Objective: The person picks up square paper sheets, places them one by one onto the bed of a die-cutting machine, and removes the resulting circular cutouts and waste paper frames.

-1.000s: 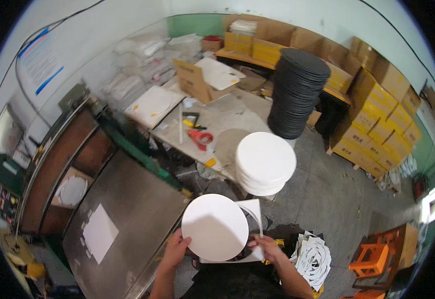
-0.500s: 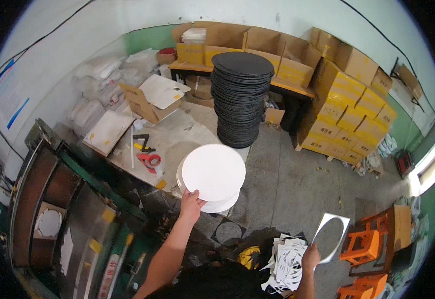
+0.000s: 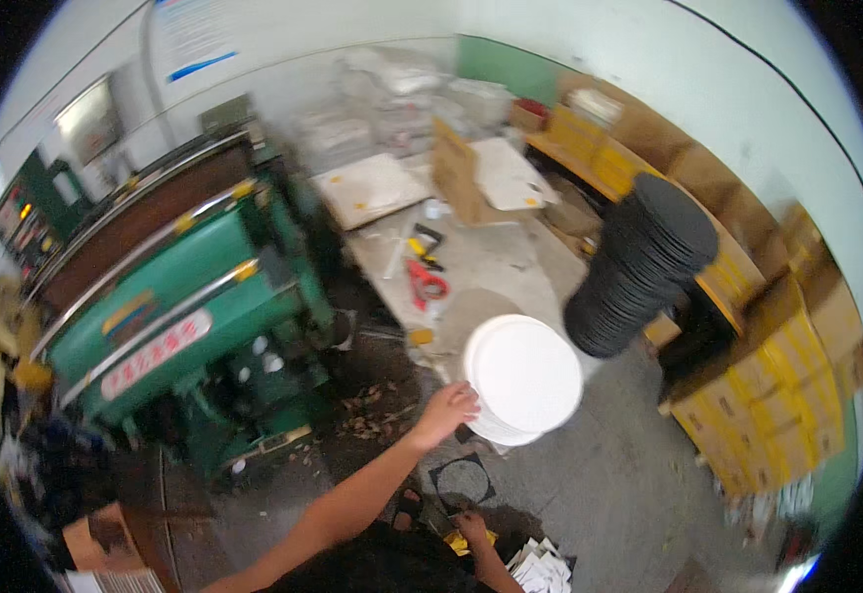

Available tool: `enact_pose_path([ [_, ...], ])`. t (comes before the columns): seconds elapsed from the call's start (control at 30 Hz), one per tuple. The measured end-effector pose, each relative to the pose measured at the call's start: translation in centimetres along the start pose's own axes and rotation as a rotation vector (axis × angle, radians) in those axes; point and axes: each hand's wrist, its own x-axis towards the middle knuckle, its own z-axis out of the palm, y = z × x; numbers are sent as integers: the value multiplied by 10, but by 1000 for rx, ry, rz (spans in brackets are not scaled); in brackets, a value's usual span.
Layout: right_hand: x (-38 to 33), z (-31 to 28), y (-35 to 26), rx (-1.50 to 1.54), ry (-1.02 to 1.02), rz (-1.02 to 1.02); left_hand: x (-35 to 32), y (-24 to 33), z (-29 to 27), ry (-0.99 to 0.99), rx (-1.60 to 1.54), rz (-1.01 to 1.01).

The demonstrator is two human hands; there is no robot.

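Round white discs [image 3: 524,374] lie stacked at the near right corner of the worktable. My left hand [image 3: 448,410] is at the stack's left edge, its fingers apart and touching the rim. Low in front of my body is my right hand [image 3: 472,529], above a yellow bundle [image 3: 458,542] and beside a pile of white cut-off scraps [image 3: 540,567]. Its fingers are too blurred to read, and no sheet shows in it. Behind the white discs rises a tall stack of black discs [image 3: 639,267].
The worktable [image 3: 501,252] carries a red tape dispenser [image 3: 428,285], a black-and-yellow tool [image 3: 426,247] and white boards [image 3: 372,188]. A green machine [image 3: 194,326] stands left. Yellow-taped cartons [image 3: 768,385] are piled right. A dark square offcut [image 3: 462,480] lies on the floor.
The view has swung left, bringing the green machine in. The white disc under my left hand now rests on the stack. My right hand has let go of the white sheet with the round hole.
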Motion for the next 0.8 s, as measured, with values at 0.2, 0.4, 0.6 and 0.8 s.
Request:
enact_pose_path([
  [0.2,41,-53,-116,318,-351,-100,-152,-32,-149,155,405,48],
  [0.4,59,-10,-166,-206,-390,-78,-429,-141,-327,1392,581,121],
  [0.6,18,108,-226,-615,-563,-280,-787,-170,-352,2850,379,90],
  [0.8,-15,211,-290,-940,-669,-799,-936,-169,-387,2699,124,-232],
])
